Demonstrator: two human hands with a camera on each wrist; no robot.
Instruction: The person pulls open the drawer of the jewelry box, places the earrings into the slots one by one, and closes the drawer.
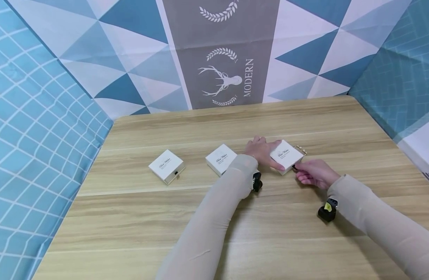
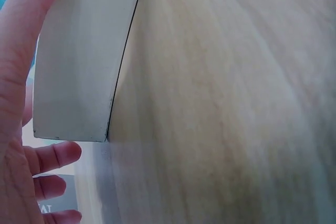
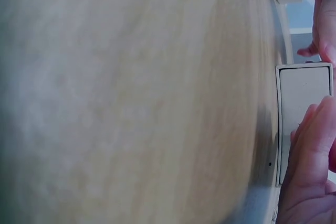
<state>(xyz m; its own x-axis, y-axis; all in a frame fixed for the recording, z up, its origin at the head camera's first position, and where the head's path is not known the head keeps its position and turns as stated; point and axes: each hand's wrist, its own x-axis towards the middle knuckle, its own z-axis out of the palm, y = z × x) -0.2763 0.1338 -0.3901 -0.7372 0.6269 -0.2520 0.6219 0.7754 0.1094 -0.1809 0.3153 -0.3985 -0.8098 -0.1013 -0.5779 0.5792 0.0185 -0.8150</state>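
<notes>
A small white box (image 1: 286, 153) with dark lettering on its lid lies at the right of the table. My left hand (image 1: 259, 151) grips it from the left, thumb along the near side. At the box's right side my right hand (image 1: 316, 173) pinches a small black pull tab (image 1: 294, 167). In the right wrist view, the fingers partly cover the box's drawer front (image 3: 302, 85), which sits inside an outer sleeve. A gold-coloured chain-like piece (image 1: 301, 150) lies just behind the box's right corner.
Two similar white boxes stand to the left, one in the middle (image 1: 219, 157), partly behind my left forearm, and one farther left (image 1: 166, 166) with a dark tab. The wood-grain table (image 1: 158, 233) meets a patterned cloth (image 1: 221, 77) at the back.
</notes>
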